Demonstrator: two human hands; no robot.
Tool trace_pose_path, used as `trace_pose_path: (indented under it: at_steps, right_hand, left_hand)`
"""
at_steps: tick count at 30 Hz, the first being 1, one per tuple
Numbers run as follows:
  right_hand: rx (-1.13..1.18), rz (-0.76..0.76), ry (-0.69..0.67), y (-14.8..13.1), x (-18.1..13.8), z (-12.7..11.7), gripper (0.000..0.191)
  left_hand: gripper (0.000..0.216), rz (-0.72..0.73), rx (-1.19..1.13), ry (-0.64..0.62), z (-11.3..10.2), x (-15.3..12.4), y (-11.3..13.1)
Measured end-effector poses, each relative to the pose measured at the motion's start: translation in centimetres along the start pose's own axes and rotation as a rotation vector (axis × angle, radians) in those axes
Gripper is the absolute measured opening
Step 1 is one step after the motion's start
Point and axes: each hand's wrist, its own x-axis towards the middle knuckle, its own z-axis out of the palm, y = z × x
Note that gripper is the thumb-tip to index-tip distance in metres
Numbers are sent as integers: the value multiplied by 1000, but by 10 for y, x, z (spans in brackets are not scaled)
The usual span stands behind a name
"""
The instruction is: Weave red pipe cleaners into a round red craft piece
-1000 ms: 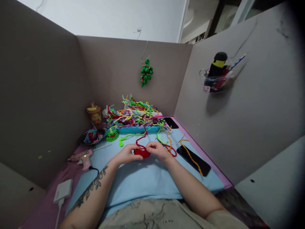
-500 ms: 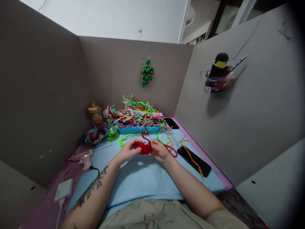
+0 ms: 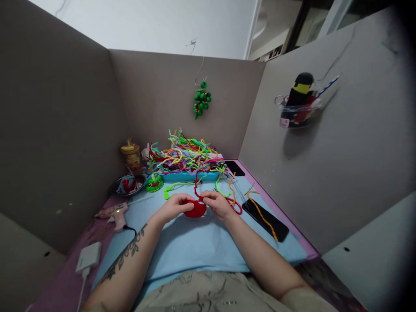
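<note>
Between my hands is a flat, rounded red fuzzy piece, held a little above the blue cloth. My left hand grips its left side between thumb and fingers. At its upper right edge my right hand pinches a red pipe cleaner, whose free end sticks up and away from me. The fingertips of the right hand partly cover where strand and piece meet. Beyond the hands lie a light green pipe cleaner and an orange one.
A blue tray heaped with colourful pipe cleaners stands at the back. On the left are a glue gun, a dark bowl, a green face ornament and a white adapter. A black phone lies right; grey panels enclose the table.
The red piece has tipped to show more of its flat face. My right hand has shifted slightly left and up, from the piece's right edge to the red strand.
</note>
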Motion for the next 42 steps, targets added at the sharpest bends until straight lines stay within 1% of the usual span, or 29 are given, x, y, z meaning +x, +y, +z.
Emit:
trace_pose_path:
  at_steps: [2,5,7,10,12,18,21,25,29,32,34,38,40,42]
  right_hand:
    - [-58,-66,-47,-2,0,1,18]
    - [-119,-76,-125,-1,-2,3,13]
    - [-115,-54,-99,1,-2,4,13]
    - [-57,-54,21,4,-1,5,14]
    - [-40,-68,49,4,-1,4,14]
    - [-80,-117,4,-2,-5,9,18]
    - [-167,-155,-45,-1,-5,11,13]
    - [-275,-238,-60,4,-3,8,5]
    - [-307,-300,-66,10,-2,8,3]
    - [-345,-312,-74,11,-2,10,5]
    - [-377,-309,-58,10,-2,11,6]
    - [-441,-303,26,7,-5,15,4]
    - [-451,-295,64,7,-6,18,4]
    - [-426,-291,70,8,-7,20,8]
  left_hand:
    - [26,-12,32,-9,2,0,1]
    - [28,-13,63,-11,5,0,1]
    - [27,-14,68,-10,6,0,0]
    - [27,-28,72,-3,6,1,-2]
    - [27,-34,78,0,5,2,-3]
    - [33,-80,49,-3,4,4,-5]
    - [30,-71,54,-11,7,4,-4]
    - [28,-41,91,-19,9,4,-5]
    - [29,-41,122,-2,7,5,-8]
    - [31,-51,127,11,6,6,-10]
    - [33,-52,117,1,6,7,-10]
    - [39,-21,82,-20,9,7,-10]
    - [40,29,71,32,13,7,-10]
    - [38,72,68,109,16,8,-10]
